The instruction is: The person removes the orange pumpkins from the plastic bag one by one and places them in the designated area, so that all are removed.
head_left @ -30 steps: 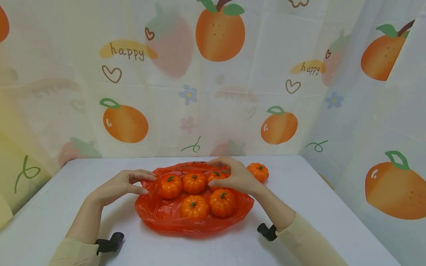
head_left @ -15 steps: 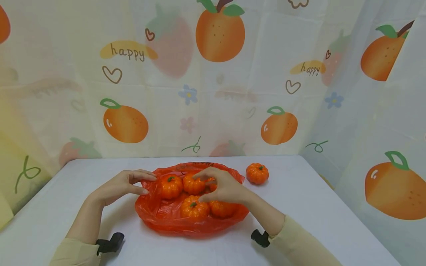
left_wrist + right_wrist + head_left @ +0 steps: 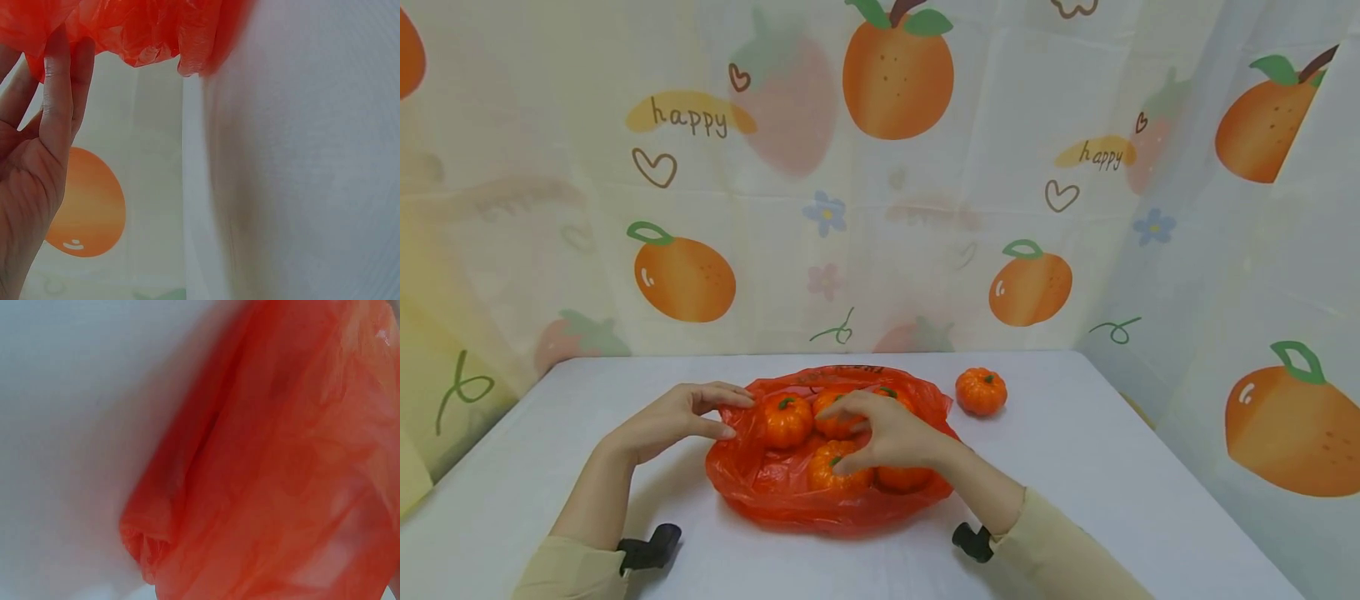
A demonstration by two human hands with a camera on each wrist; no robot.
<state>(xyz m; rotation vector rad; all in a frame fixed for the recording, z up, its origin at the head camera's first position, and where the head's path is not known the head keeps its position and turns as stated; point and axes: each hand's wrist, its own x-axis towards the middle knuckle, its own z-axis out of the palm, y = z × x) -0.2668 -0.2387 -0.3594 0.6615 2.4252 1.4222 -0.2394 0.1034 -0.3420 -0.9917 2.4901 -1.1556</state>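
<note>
A red plastic bag [image 3: 782, 500] lies with its mouth spread wide, several small orange pumpkins inside. One pumpkin [image 3: 787, 421] shows whole at the bag's back left; others are partly covered by my right hand [image 3: 891, 433]. That hand hovers over the bag's right half, fingers and thumb apart around the gap between a back pumpkin [image 3: 829, 405] and a front pumpkin [image 3: 827, 468]. My left hand [image 3: 677, 419] stays at the bag's left rim, its fairly straight fingers touching the plastic, thumb apart. The left wrist view shows these fingers [image 3: 57, 94] against the red film.
Another orange pumpkin [image 3: 981, 392] sits on the white table [image 3: 1075, 467] to the right of the bag. A fruit-patterned curtain [image 3: 880, 200] hangs behind the table. In the right wrist view the bag's creased side [image 3: 269, 462] fills most of the picture.
My right hand has moved left and slightly nearer, from the bag's back right rim to over the middle pumpkins, uncovering the outside pumpkin and the back right one. My left hand has stayed put.
</note>
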